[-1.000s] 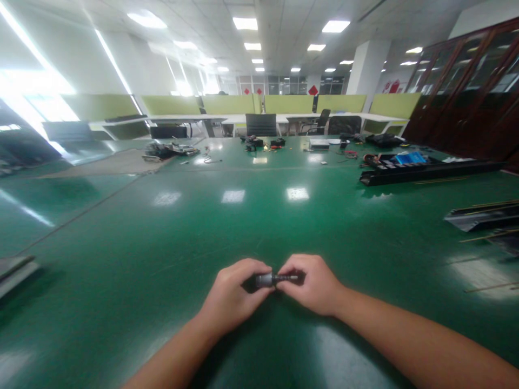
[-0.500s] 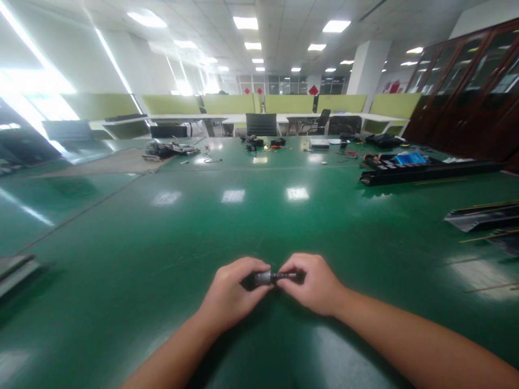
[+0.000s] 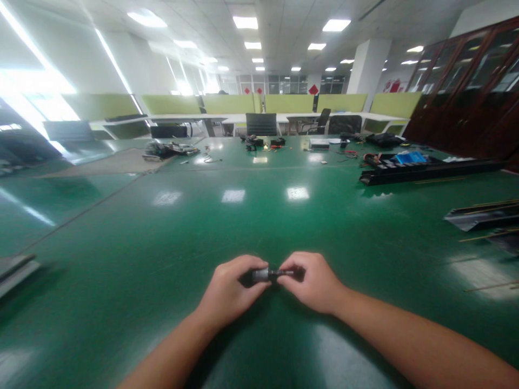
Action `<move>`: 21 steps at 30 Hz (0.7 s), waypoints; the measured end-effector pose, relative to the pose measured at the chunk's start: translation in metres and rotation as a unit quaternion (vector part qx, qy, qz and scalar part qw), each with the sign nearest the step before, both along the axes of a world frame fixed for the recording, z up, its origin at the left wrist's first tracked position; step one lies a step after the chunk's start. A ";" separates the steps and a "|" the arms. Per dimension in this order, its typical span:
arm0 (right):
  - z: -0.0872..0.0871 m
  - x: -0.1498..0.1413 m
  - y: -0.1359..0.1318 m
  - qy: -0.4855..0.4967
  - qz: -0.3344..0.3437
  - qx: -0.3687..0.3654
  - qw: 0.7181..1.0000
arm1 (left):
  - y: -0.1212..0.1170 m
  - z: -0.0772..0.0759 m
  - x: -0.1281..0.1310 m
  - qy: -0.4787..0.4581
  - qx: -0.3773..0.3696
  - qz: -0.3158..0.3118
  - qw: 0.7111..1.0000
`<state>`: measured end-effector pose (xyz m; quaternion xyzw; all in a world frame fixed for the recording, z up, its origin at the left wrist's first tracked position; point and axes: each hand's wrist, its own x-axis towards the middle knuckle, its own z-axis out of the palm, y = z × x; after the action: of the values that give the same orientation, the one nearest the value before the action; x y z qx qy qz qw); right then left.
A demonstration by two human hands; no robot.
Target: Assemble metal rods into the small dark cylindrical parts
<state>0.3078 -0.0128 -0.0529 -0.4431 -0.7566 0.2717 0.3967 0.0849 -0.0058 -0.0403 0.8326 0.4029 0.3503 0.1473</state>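
A small dark metal cylinder with a thin rod sticking out of its right end [image 3: 271, 274] is held just above the green table [image 3: 259, 216]. My left hand [image 3: 231, 292] is closed round the thicker left end. My right hand [image 3: 314, 282] pinches the thin rod end with thumb and fingers. Both hands meet near the front middle of the table, knuckles up. Most of the part is hidden inside the fingers.
Long black trays [image 3: 425, 172] with a blue item lie at the right, and more dark trays [image 3: 482, 216] at the right edge. Small tools and cables [image 3: 259, 143] lie at the far end. A grey object [image 3: 14, 270] sits at the left edge.
Both hands with the small part have shifted slightly up and to the left in view. The grip looks the same.
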 end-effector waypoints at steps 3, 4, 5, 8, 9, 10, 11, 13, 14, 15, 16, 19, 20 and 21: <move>0.000 0.000 0.000 -0.001 -0.004 -0.008 1.000 | 0.001 0.000 -0.001 -0.001 0.000 0.004 1.000; 0.001 0.000 0.000 -0.001 -0.004 -0.009 1.000 | 0.001 0.000 -0.001 -0.002 0.000 0.003 1.000; 0.001 0.000 0.000 -0.001 -0.004 -0.009 1.000 | 0.001 0.000 -0.001 -0.003 0.000 0.003 1.000; 0.001 0.000 0.000 -0.002 -0.008 -0.008 1.000 | 0.002 0.001 -0.001 -0.003 0.001 0.002 1.000; 0.001 0.000 0.000 -0.002 -0.010 -0.008 1.000 | 0.002 0.001 -0.001 -0.003 0.002 0.003 1.000; 0.001 0.000 0.000 -0.002 -0.012 -0.008 1.000 | 0.002 0.001 -0.001 -0.003 0.002 0.005 1.000; 0.001 0.000 0.000 -0.002 -0.014 -0.007 1.000 | 0.002 0.002 -0.001 -0.002 0.003 0.007 1.000; 0.001 0.000 0.000 -0.001 -0.018 -0.005 1.000 | 0.003 0.002 -0.001 -0.001 0.004 0.010 1.000; 0.001 0.000 0.000 0.000 -0.019 -0.005 1.000 | 0.003 0.002 -0.001 -0.001 0.005 0.011 1.000; 0.001 0.000 0.000 0.000 -0.018 -0.005 1.000 | 0.003 0.002 -0.001 0.000 0.006 0.011 1.000; 0.001 0.000 0.000 0.000 -0.018 -0.004 1.000 | 0.003 0.003 -0.001 0.000 0.006 0.011 1.000; 0.001 0.001 0.000 0.001 -0.019 0.000 1.000 | 0.003 0.003 -0.002 0.001 0.008 0.013 1.000; 0.001 0.001 0.000 0.001 -0.020 0.000 1.000 | 0.004 0.003 -0.003 0.001 0.009 0.015 1.000; 0.001 0.001 0.001 0.001 -0.023 0.000 1.000 | 0.004 0.002 -0.003 0.002 0.011 0.018 1.000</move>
<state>0.3088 -0.0121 -0.0518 -0.4598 -0.7459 0.2630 0.4038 0.0819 -0.0021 -0.0378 0.8276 0.4139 0.3557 0.1315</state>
